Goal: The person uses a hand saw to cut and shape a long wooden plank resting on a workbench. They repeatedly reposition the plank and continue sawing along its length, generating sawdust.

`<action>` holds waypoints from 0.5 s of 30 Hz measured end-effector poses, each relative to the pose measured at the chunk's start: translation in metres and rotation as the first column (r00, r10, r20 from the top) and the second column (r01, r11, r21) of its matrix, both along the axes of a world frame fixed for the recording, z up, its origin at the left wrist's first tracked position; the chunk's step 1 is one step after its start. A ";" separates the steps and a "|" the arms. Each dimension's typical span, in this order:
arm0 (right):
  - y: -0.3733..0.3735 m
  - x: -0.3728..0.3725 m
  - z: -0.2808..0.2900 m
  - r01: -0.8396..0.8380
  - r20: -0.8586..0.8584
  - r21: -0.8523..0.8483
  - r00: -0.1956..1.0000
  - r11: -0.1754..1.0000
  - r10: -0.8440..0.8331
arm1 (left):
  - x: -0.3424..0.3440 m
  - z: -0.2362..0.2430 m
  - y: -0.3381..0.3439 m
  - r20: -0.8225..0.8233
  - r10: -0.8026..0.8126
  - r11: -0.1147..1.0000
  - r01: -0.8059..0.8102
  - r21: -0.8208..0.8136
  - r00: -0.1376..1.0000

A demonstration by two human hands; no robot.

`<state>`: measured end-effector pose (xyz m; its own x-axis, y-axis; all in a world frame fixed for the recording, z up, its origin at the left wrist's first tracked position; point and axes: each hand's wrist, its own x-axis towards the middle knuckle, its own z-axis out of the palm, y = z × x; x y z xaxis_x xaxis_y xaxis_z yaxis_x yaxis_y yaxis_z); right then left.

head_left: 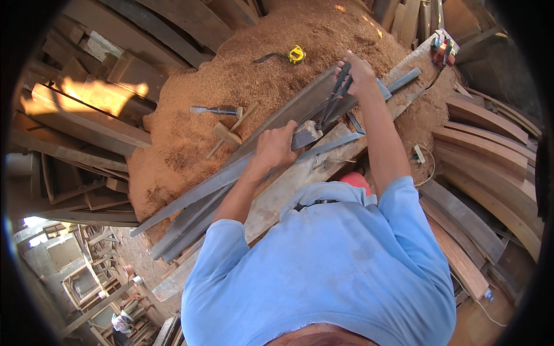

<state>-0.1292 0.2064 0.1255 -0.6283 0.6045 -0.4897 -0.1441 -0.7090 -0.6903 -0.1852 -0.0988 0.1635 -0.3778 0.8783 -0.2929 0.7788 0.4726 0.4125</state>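
Observation:
My right hand (360,75) is closed round the dark handles of a pair of pincers (332,102). The jaws point down at the pale end of a grey wooden board (306,135); whether they grip anything there is too small to tell. Wrapped over that board close to its end is my left hand (276,147). Other long grey boards (193,219) lie beside and under it, slanting from lower left to upper right. A try square (340,141) rests just right of the board's end, on a rough, pale plank (288,187).
Sawdust (179,150) is heaped beyond the boards. On it lie a chisel (216,111), a wooden marking gauge (227,135) and a yellow tape measure (296,55). A red power tool (443,51) with a cord sits at upper right. Stacked timber (485,144) lines the right side.

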 end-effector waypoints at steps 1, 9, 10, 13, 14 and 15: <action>0.000 0.009 -0.004 -0.046 -0.117 -0.041 0.992 0.998 0.041 | 0.001 -0.001 -0.002 0.008 0.005 1.000 -0.005 0.016 1.000; -0.039 0.071 0.064 -0.297 -0.580 0.400 0.651 0.867 0.490 | -0.010 0.003 0.006 0.099 0.006 0.999 -0.003 -0.035 0.995; -0.042 0.072 0.068 -0.312 -0.580 0.437 0.619 0.843 0.530 | -0.014 0.002 0.007 0.121 0.005 0.999 0.000 -0.035 0.993; -0.053 0.072 0.074 -0.332 -0.589 0.445 0.591 0.832 0.551 | -0.021 -0.001 0.010 0.140 0.026 0.999 -0.020 -0.039 0.990; -0.056 0.073 0.073 -0.311 -0.570 0.461 0.613 0.831 0.546 | -0.021 0.002 0.012 0.134 0.031 0.998 -0.023 -0.058 0.991; -0.059 0.073 0.072 -0.291 -0.551 0.478 0.635 0.829 0.541 | -0.021 0.006 0.014 0.127 0.036 0.997 -0.027 -0.077 0.991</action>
